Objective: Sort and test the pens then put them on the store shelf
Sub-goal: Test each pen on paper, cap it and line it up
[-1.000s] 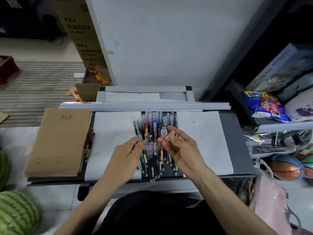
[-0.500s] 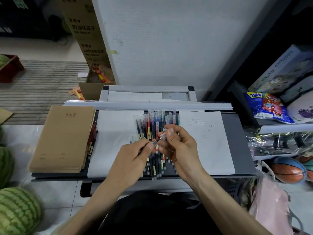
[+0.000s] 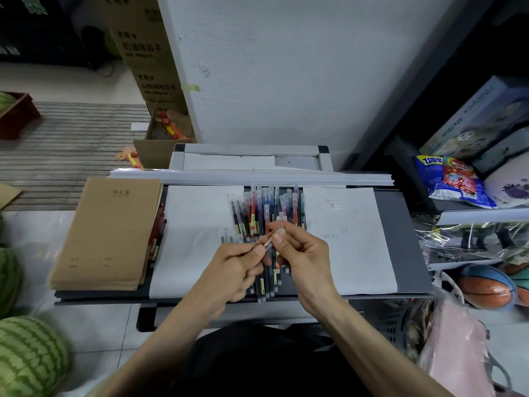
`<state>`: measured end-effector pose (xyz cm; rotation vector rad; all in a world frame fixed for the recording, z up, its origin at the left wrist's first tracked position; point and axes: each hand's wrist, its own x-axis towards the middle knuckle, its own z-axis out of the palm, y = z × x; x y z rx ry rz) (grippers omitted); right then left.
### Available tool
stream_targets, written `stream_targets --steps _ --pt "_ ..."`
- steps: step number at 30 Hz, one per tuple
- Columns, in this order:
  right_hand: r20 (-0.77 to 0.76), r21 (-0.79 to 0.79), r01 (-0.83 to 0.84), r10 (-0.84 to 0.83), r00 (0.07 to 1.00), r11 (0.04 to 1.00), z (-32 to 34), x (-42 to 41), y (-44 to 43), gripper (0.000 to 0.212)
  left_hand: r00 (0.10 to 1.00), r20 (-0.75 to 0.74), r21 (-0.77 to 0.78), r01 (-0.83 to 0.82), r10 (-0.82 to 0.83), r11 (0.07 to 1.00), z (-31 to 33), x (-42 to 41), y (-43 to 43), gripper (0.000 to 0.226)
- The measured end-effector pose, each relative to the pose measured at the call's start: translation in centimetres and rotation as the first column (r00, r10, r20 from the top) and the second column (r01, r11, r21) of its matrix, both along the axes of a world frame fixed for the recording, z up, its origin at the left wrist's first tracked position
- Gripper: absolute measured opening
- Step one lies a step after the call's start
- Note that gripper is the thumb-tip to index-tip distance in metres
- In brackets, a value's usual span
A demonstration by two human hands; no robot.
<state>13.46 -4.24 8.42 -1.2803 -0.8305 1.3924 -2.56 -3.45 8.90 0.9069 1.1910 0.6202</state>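
While held just above the near desk edge, pen [image 3: 270, 242] sits between both hands | left hand [image 3: 234, 267] pinches its barrel | right hand [image 3: 305, 253] pinches the clear cap end | likely light, stiff, slick: grip mid-barrel | farther: pen pile [image 3: 262, 213] lies left of scribbled paper sheet [image 3: 352, 253]
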Motion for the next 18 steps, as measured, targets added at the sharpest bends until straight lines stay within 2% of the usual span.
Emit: stream_targets --steps 2,5,8,11,14,18 --pt "0.030 0.008 -0.024 0.024 0.999 1.000 -0.1 0.2 0.3 0.018 0.986 0.158 -0.182 -0.016 0.045 0.983 0.1 0.2 0.0 0.029" --pt "0.029 -0.009 -0.076 0.076 0.997 0.997 -0.4 0.6 1.0 0.020 0.973 0.229 -0.233 0.013 0.042 0.972 0.0 0.2 0.2 0.029" --pt "0.080 -0.057 -0.157 0.161 0.984 0.986 -1.3 1.3 1.7 0.025 0.992 0.127 -0.115 -0.008 0.022 0.993 -1.0 -0.1 1.1 0.034" --pt "0.295 -0.156 -0.215 0.253 0.921 0.964 -3.2 2.8 3.0 0.033 0.991 -0.118 0.025 -0.065 0.068 0.998 -2.8 -1.1 2.8 0.025" --pt "0.637 -0.220 -0.172 0.275 0.720 0.960 -5.6 6.2 5.0 0.035 0.939 -0.257 0.068 -0.219 0.229 0.973 -4.8 -2.8 5.9 0.017" --pt "0.920 -0.213 -0.082 0.228 0.320 0.974 -8.9 11.3 8.3 0.041 0.847 -0.356 0.127 -0.374 0.394 0.919 -8.4 -5.2 10.7 0.014"
